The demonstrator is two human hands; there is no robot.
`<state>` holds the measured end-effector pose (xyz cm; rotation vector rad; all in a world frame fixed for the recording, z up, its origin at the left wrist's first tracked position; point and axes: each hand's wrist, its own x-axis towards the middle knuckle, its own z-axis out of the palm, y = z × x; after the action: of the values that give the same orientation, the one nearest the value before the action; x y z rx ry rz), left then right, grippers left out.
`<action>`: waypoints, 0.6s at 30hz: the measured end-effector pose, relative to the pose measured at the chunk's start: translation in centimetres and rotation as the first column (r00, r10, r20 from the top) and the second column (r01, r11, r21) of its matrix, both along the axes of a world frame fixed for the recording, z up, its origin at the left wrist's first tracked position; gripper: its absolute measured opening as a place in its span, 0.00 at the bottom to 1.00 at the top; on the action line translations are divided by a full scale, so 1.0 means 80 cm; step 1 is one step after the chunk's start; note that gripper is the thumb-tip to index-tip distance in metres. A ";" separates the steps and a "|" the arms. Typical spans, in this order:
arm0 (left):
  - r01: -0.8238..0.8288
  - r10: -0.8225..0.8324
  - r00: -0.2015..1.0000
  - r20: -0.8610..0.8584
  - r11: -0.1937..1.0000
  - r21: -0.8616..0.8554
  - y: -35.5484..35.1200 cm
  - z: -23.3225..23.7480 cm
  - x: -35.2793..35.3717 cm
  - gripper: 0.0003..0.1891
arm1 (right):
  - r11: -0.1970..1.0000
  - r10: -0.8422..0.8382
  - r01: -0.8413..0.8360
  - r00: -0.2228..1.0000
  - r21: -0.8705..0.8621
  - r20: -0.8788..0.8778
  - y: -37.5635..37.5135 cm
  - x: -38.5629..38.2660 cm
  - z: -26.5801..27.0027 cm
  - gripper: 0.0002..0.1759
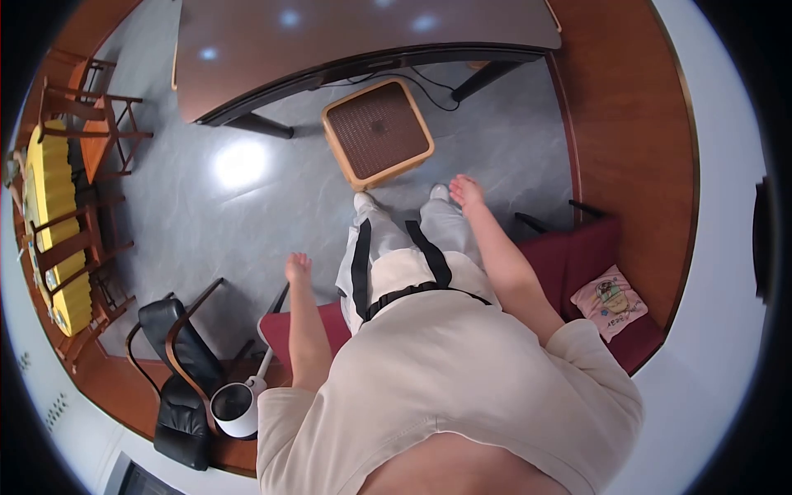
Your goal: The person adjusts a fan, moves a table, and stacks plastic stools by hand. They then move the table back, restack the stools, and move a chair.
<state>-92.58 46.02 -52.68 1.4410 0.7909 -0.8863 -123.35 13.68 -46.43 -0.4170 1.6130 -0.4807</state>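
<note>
My left hand [298,266] hangs in the air at my left side, its fingers loosely bent and apart, holding nothing. The dark red seat [330,327] lies nearest to it. Farther forward, my right hand [467,191] is held out above my right foot, also with nothing in it and the fingers loosely apart. In front of my feet on the floor stands a square box [378,128] with a tan frame and a brown mesh top. Neither hand touches it.
A long dark table [355,37] stands ahead, with cables beneath. A red sofa [540,252] with a pink cushion [609,303] is at right. At left are a black armchair [183,346], a white pot-like container [235,408], wooden chairs [99,132] and a yellow-covered table [62,231].
</note>
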 end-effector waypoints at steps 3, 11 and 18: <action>0.209 -0.212 0.976 0.046 0.976 0.056 -0.057 0.030 -0.047 0.20 | 0.999 0.034 -0.031 0.989 -0.024 0.145 0.003 -0.015 0.001 0.10; 0.452 -0.577 0.741 0.343 0.807 0.381 -0.216 0.024 -0.113 0.12 | 0.978 -0.172 0.191 0.967 -0.087 0.189 -0.049 -0.207 -0.009 0.09; 0.494 -0.618 0.611 0.495 0.786 0.371 -0.416 0.047 -0.279 0.21 | 0.810 -0.576 0.585 0.808 -0.051 0.126 -0.095 -0.348 0.019 0.13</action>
<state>-114.87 12.77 -48.96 2.0644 -0.0925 -0.7348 -151.21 6.06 -44.92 0.0589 1.6051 -1.0267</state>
